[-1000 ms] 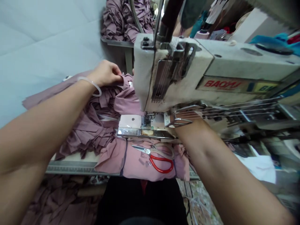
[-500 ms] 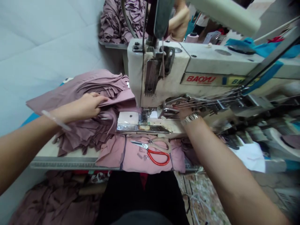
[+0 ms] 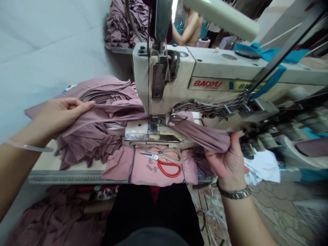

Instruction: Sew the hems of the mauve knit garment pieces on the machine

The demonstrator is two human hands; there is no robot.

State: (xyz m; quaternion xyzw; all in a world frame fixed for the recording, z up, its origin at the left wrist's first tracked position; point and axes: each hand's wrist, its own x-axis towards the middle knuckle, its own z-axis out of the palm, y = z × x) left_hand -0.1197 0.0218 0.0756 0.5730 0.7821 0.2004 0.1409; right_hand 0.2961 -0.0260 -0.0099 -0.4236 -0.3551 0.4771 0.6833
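Note:
A mauve fabric strip runs taut under the presser foot of a white BAOYU industrial sewing machine. My left hand pinches the strip at the left, above a heaped pile of ruffled mauve fabric. My right hand grips the strip's other side, to the right of the machine's needle plate. Red-handled scissors lie on folded mauve cloth near the table's front edge, closer to my body than either hand.
A grey metal table edge runs along the front. Beyond the machine are another ruffled mauve heap and a co-worker's arm. Blue cloth lies on the machine. Mauve fabric lies below the table.
My right hand has come out from behind the machine's thread guides, now holding fabric. My left hand has moved left and lifted the strip, which is now stretched between both hands.

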